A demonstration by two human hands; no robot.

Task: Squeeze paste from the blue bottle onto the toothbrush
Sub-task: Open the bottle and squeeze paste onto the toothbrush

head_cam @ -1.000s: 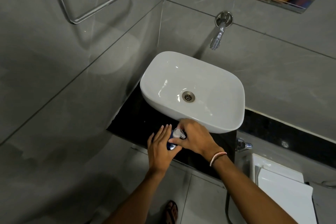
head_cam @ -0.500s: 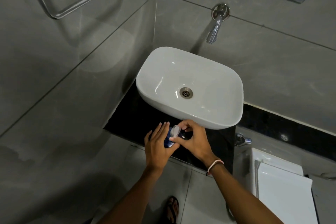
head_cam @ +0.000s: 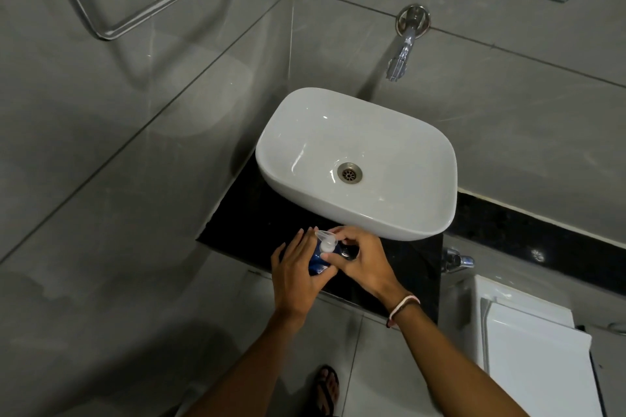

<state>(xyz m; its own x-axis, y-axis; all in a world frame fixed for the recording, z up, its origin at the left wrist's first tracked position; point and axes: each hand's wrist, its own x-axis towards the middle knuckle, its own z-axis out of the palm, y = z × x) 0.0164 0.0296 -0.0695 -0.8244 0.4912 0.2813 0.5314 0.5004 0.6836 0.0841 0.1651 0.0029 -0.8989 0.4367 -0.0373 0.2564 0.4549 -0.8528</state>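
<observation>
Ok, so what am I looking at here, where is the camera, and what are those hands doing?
There is no machine here. A person wears one camera on the head, so the picture looks down at their own two hands. They stand at a white basin set on a black counter, with a tap on the wall above. The left hand lays straight fingers against a blue bottle that has a clear pump top. The right hand grips the bottle at that top. No toothbrush shows in the picture.

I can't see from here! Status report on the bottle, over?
Left hand flat against blue bottle. Right hand grips it below pump. No toothbrush in view.
</observation>
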